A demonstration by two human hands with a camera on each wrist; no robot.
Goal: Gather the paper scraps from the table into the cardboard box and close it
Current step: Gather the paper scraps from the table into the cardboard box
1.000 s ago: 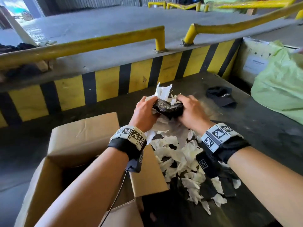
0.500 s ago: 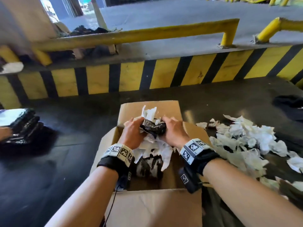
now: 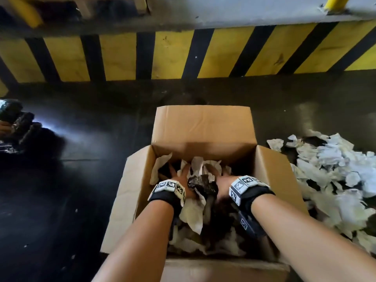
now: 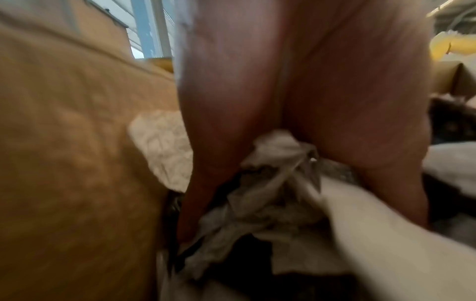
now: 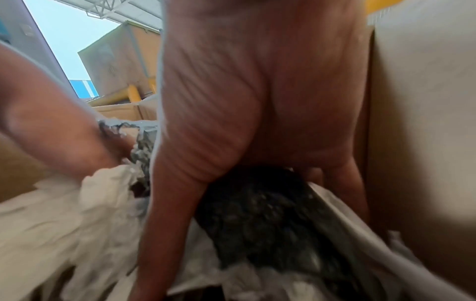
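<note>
The open cardboard box (image 3: 203, 127) stands in the middle of the dark table with its flaps up, and white and black paper scraps (image 3: 193, 216) lie in it. Both hands are down inside it. My left hand (image 3: 177, 175) presses on the scraps with fingers spread and straight; in the left wrist view a crumpled white scrap (image 4: 280, 154) sits under the palm. My right hand (image 3: 221, 181) pushes down on a black crumpled piece (image 5: 270, 213) near the right wall (image 5: 425, 122), its fingertips hidden. A black wad (image 3: 201, 185) lies between the wrists. A loose scrap pile (image 3: 335, 176) lies right of the box.
A yellow and black striped barrier (image 3: 173, 53) runs along the far edge of the table (image 3: 81, 180). At the far left edge lies a dark shiny bundle (image 3: 16, 121), with someone's hand beside it.
Both hands carried a bunch of scraps from the pile over to the box, lowered it inside, and now press down with straight fingers instead of clutching it.
</note>
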